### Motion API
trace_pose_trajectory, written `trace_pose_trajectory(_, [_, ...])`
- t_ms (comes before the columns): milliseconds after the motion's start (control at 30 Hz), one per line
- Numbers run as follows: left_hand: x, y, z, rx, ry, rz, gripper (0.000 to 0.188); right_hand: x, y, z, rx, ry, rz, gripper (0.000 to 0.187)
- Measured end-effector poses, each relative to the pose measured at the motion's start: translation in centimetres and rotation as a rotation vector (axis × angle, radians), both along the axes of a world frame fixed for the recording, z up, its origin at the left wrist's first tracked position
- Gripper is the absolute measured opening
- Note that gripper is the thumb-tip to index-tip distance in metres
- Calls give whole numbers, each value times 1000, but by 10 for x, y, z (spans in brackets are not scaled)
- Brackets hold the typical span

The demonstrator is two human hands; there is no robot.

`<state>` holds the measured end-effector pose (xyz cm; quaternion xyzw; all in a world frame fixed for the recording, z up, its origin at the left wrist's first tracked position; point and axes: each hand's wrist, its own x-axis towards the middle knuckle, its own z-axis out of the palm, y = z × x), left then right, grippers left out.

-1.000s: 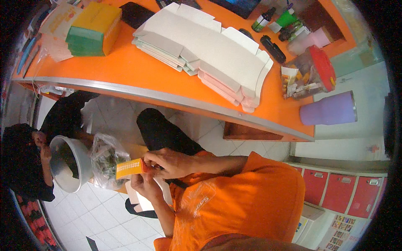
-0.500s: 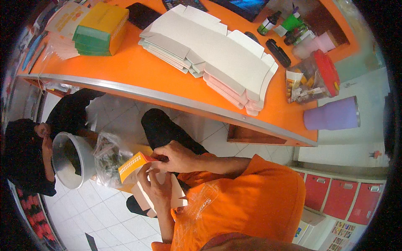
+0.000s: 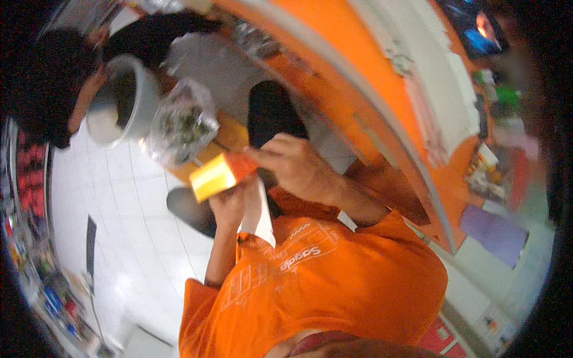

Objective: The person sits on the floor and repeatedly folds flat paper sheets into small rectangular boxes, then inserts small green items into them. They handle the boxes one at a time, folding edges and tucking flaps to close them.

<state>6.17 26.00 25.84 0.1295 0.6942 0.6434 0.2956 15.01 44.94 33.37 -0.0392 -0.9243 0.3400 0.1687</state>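
Observation:
A yellow-and-orange cardboard box [image 3: 213, 178] with a white inner side is held before my orange shirt, above my lap. My left hand [image 3: 228, 206] is closed round it from below, partly hidden behind the box and its white panel. At the box's orange end, my right hand [image 3: 293, 166] has its fingers bent against the edge, gripping it. Motion blur hides the exact fingertip contact and how far the flaps are folded.
An orange table [image 3: 382, 68] bears a stack of flat white cartons [image 3: 431, 74], a clear jar [image 3: 484, 173] and a purple tumbler [image 3: 493, 234]. Left of my knees are a clear plastic bag [image 3: 182, 126] with greenish contents and a grey bucket [image 3: 143, 98]. A person in dark clothes [image 3: 51, 89] sits beyond.
The view has swung, so the table now lies to the upper right. The box has turned, its yellow side facing up more, and its white panels look less spread. Both hands stay on it.

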Motion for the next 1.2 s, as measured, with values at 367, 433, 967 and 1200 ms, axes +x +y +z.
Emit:
trace_pose_trajectory(367, [-3, 23, 38, 237, -212, -8, 8, -19, -5, 8, -238, 11, -85, 10])
trace_pose_trajectory(433, [-1, 26, 37, 284, -212, -2, 9, -19, -8, 13, -309, -49, -131, 10])
trace_pose_trajectory(967, [-1, 21, 25, 233, -172, -34, 8, -18, -25, 7, -263, 25, -193, 7])
trace_pose_trajectory(1200, [-5, 17, 29, 250, -377, 114, 31, -17, -19, 10, -395, -33, -172, 5])
